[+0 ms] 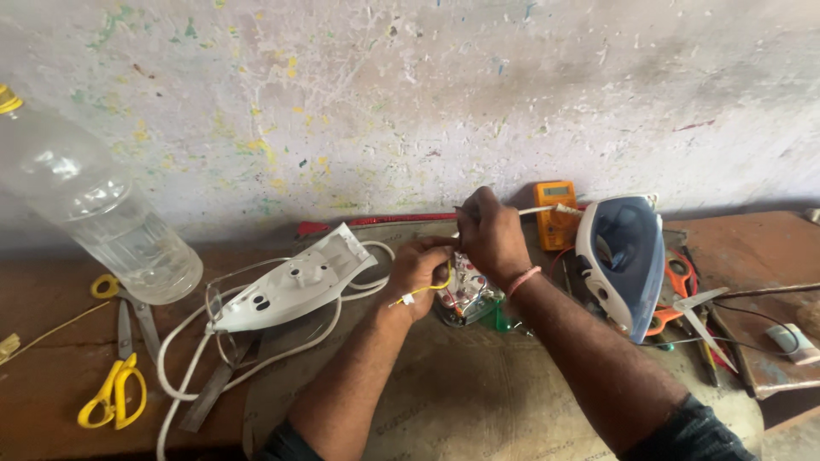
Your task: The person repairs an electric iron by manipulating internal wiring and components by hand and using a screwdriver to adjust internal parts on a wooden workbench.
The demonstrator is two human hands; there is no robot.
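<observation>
Screen: one, on the orange multimeter (pixel 557 215) standing against the wall at the back of the bench, just behind the right hand (pixel 491 235). Small rectangular display (pixel 559 190) near the top of the meter's face, pale grey-green; readout too small to tell.
Package: clear plastic bottle (pixel 94 213), far left, tilted, yellow cap at the picture's edge.
Labels, signs: no others can be made out
</observation>
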